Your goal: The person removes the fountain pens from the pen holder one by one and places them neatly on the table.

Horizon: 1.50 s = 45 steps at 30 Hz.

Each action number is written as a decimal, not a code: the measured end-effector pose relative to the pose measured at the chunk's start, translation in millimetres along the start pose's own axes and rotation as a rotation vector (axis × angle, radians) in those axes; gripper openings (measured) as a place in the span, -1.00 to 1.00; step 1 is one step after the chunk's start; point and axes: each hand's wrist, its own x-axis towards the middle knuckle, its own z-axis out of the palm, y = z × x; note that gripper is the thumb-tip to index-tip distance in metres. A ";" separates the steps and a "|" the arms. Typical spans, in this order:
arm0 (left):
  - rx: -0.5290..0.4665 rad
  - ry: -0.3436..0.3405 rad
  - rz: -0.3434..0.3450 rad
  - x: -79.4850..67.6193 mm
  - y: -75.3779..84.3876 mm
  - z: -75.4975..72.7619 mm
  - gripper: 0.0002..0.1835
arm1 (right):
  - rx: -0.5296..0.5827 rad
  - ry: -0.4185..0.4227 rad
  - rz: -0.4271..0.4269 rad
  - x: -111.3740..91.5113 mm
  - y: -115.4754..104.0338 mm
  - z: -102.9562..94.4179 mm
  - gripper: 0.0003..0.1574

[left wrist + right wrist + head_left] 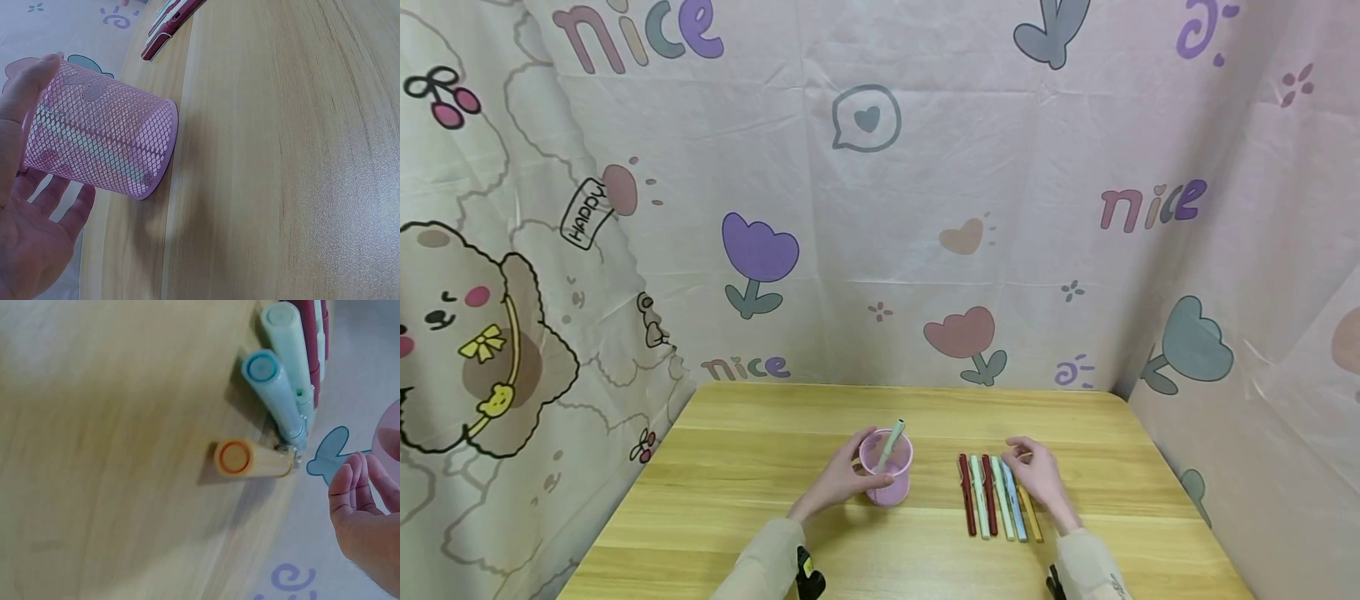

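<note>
A pink mesh pen holder (pixel 889 492) stands upright on the table with one light green pen (pixel 891 444) leaning inside it. My left hand (pixel 847 473) holds the holder near its rim, thumb on one side and fingers on the other. To the right lies a row of several pens: dark red (pixel 967 495), light green, blue (pixel 1014 502) and yellow (pixel 253 459). Over the far ends of the blue and yellow pens is my right hand (pixel 1036 475), its fingers loosely bent with nothing seen between them. In the right wrist view that hand (pixel 369 512) appears beyond the pens' ends.
The wooden table (pixel 737 467) has a light grain and reaches back to a printed cloth (pixel 865 250) hung behind it. More cloth hangs at the left and right sides. Dark wrist devices (pixel 808 575) sit on both sleeves.
</note>
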 end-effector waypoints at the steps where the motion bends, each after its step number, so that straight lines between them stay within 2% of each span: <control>1: 0.002 0.000 0.000 0.0 0.1 -0.1 0.08 | 0.007 0.001 -0.004 0.1 -1.6 1.1 -0.58; 17: 0.018 0.003 -0.001 -0.1 0.0 -0.4 0.10 | 0.115 -0.015 -0.074 3.0 -28.7 22.8 -0.60; 30: 0.020 0.002 0.002 0.3 0.4 -0.1 0.10 | 0.167 -0.047 -0.128 1.7 -52.8 44.8 -0.70; 45: 0.015 -0.006 0.011 -0.6 0.3 -0.3 0.10 | 0.217 -0.131 -0.184 6.2 -67.1 71.6 -0.67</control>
